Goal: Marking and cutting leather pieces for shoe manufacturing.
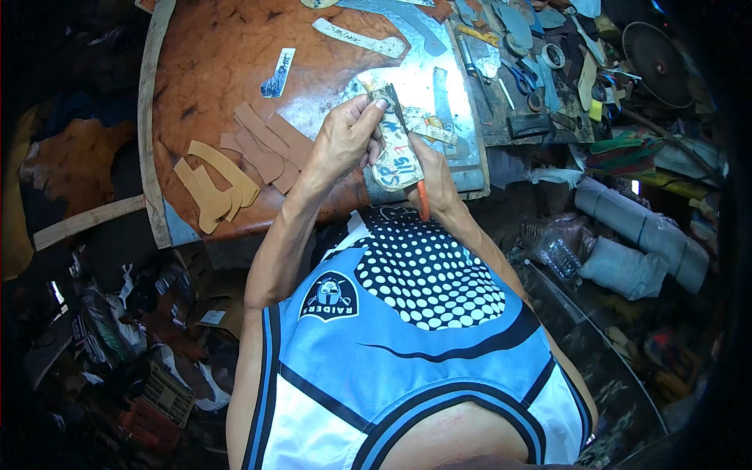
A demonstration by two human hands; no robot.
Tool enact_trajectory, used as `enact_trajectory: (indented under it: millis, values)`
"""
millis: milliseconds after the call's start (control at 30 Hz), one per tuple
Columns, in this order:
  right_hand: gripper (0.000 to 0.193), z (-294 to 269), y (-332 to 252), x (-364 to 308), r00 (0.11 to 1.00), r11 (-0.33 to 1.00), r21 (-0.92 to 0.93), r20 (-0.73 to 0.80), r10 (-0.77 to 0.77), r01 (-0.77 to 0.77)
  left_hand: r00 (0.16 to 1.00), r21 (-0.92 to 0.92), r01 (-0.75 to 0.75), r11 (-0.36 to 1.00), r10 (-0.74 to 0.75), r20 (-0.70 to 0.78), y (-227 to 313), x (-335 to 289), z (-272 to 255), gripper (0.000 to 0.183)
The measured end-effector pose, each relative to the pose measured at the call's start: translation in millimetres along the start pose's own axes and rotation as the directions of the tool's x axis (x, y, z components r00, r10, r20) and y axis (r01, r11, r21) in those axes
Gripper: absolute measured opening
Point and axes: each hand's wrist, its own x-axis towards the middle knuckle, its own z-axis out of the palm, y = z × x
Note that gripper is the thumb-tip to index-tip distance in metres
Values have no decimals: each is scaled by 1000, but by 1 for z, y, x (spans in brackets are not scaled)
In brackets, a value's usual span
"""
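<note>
My left hand [347, 137] pinches a cream, worn shoe-pattern piece [398, 166] with handwritten marks, thumb on top near its far end. My right hand [437, 174] is closed around scissors, whose orange handle [424, 201] sticks out below it. A dark blade [395, 100] stands along the pattern's right side. Whether the blades touch the pattern, I cannot tell. Left of my hands, brown cut leather pieces [262, 145] and tan ones [219, 188] lie in overlapping groups on a large brown hide [211, 70].
A small marked template [277, 73] and a longer pale one [360, 37] lie on the hide. Right of it, a cluttered bench holds blue-handled scissors [523, 78], tape rolls [553, 55] and scraps. A round fan guard [658, 64] stands at far right. Wrapped rolls [642, 227] lie lower right.
</note>
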Motion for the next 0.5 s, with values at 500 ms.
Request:
enact_trajectory:
  millis: [500]
  values:
    - [41,10,9,-5,997,997,51,-62,-50,54,999,11,31,999,-31,28,-6,0,-1,28]
